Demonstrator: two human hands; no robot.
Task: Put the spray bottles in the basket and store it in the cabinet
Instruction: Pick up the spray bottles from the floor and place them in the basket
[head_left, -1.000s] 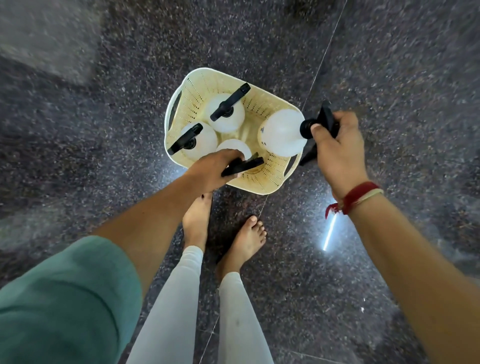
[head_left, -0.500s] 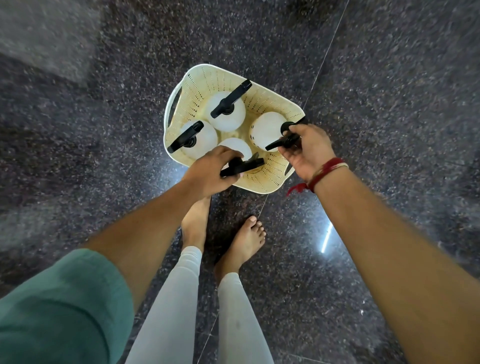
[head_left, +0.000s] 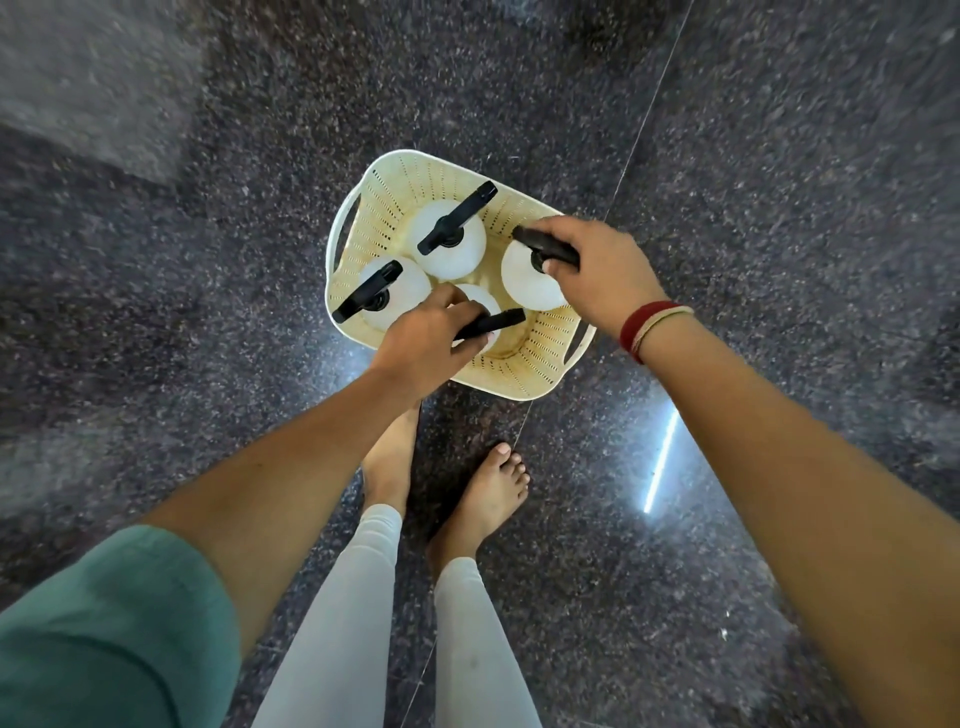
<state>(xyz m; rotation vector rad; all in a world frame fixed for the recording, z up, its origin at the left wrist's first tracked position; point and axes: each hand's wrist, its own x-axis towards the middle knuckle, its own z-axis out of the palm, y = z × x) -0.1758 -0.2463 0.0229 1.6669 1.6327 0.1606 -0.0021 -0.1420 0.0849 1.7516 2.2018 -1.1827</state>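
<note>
Dark speckled stone floor (head_left: 779, 156) filling the frame, crossed by a thin seam and a bright streak of reflected light at lower right. Cream perforated plastic basket (head_left: 415, 171) resting on the floor just above centre, near two bare feet. Four white spray bottles with black trigger heads standing upright inside: rear bottle (head_left: 470, 244) at the top, left bottle (head_left: 410, 283) at the basket's left side, front bottle (head_left: 480, 299) nearest the feet, right bottle (head_left: 524, 283) at the right side. Left hand (head_left: 423, 345) reaching in from lower left, fingers closed around the front bottle's black trigger head. Right hand (head_left: 602, 270) reaching in from the right, fingers wrapped around the right bottle's trigger head. Red and pale thread bands (head_left: 649, 327) around the right wrist. Teal sleeve (head_left: 104, 634) at lower left; pale grey leggings (head_left: 353, 623) at bottom centre.
</note>
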